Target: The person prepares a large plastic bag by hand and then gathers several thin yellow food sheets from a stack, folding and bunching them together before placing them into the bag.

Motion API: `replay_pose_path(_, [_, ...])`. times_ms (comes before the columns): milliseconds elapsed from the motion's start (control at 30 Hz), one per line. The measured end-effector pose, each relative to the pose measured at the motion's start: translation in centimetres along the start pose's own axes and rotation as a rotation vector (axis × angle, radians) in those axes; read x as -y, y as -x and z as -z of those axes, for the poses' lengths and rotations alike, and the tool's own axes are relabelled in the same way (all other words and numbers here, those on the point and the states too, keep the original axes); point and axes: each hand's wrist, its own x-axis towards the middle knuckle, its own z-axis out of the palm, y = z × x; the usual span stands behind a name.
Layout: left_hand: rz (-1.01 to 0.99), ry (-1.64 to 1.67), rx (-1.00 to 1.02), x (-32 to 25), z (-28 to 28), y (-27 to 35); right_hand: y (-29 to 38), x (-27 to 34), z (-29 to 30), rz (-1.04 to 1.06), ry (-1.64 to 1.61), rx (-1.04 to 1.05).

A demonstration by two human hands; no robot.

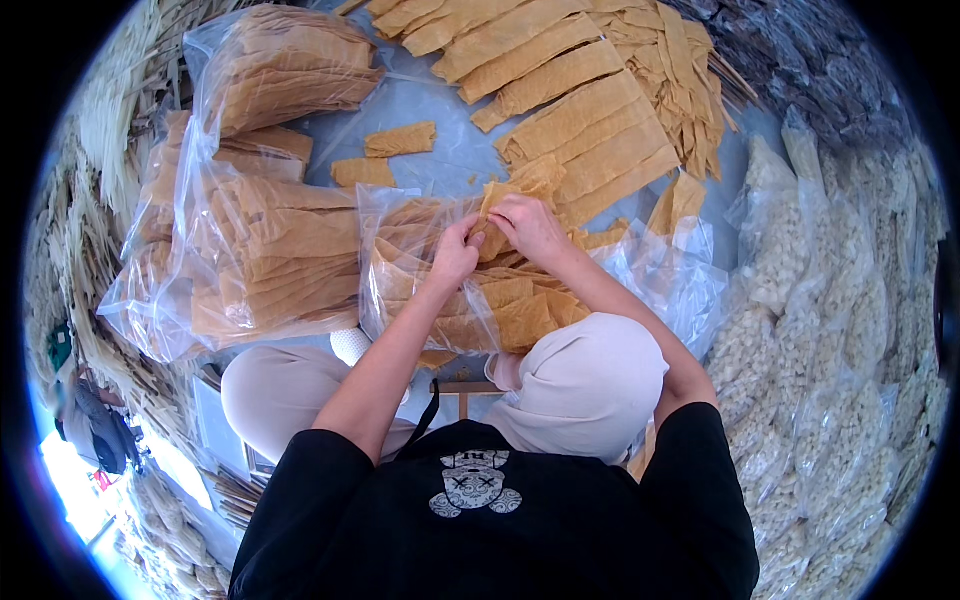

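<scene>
Both hands are close together above an open clear plastic bag (382, 262) of folded tan dried sheets (517, 307), which look like tofu skin. Between them is a wrinkled tan sheet (491, 196). My left hand (456, 256) pinches its lower left edge between thumb and fingers. From the right, my right hand (534, 231) grips the same sheet with bent fingers, hiding part of it. Another crumpled tan sheet (541, 176) lies just beyond the right hand. The bag lies on its side in front of my knees.
Filled bags of tan sheets (277, 262) lie to the left. Flat strips (592, 127) overlap at the far right, and two short pieces (401, 139) rest on the grey-blue floor covering (420, 97). Bags of pale chunks (810, 300) line the right. A person (97, 420) is at far left.
</scene>
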Motion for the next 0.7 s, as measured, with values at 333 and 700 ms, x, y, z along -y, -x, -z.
replay_pose_path(333, [-0.053, 0.090, -0.008, -0.5, 0.1, 0.5, -0.1, 0.3, -0.4, -0.091, -0.155, -0.094])
replay_pose_path(700, [0.050, 0.299, -0.013, -2.7, 0.1, 0.7, 0.4, -1.8, -1.8, -0.380, -0.692, -0.070])
